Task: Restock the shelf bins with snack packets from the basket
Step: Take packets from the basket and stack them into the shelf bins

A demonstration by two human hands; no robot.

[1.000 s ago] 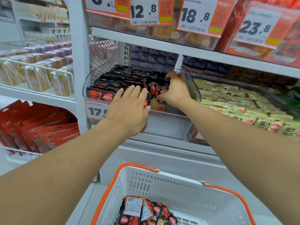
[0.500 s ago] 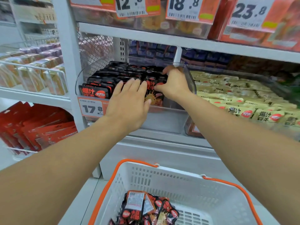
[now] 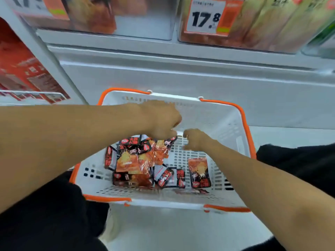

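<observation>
Now both hands have been brought down from the shelf bin, where half a second ago they were pressed among the black packets, and are held low inside the white basket [image 3: 233,124] with orange rim. A fresh pick-up is judged to be under way, so one round of restocking seems finished and another begun.

The left hand [image 3: 161,120] is curled over the top of the heap of snack packets [image 3: 135,160], its fingers bent down onto the uppermost ones; whether a packet is actually pinched cannot be told, since the fingertips are hidden and blurred. The right hand [image 3: 194,140] is loosely clenched just beside the heap, apparently with nothing in it. One single packet [image 3: 199,173] lies apart on the basket floor, below the right wrist. The shelf bins [image 3: 145,19] are seen above, well apart from both hands.
</observation>
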